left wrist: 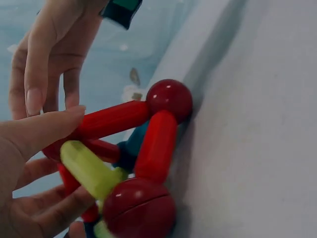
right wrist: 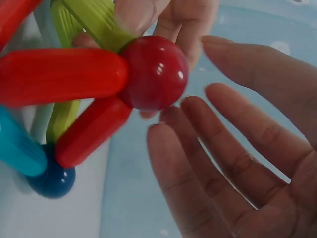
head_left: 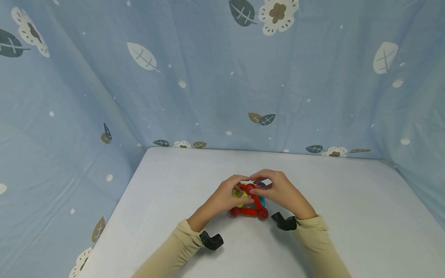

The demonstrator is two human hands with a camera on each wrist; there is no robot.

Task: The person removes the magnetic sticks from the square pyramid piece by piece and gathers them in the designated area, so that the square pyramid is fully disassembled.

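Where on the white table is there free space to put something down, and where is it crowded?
The table is bare on the right, between the right hand and the curtain. It is also bare on the left, and at the back toward the curtain. The middle is crowded: both hands, left hand included, surround the rod-and-ball toy.

hands: 2 [head_left: 222,197] | stick-and-ball toy: 1 [head_left: 251,204] | wrist cameras: 2 [head_left: 212,240]

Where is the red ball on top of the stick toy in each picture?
Head: top red ball, centre, between both hands' fingertips.
Left wrist: hidden behind the thumb; the two red balls in view sit by the table.
Right wrist: upper centre.
Shared landmark: yellow-green stick.
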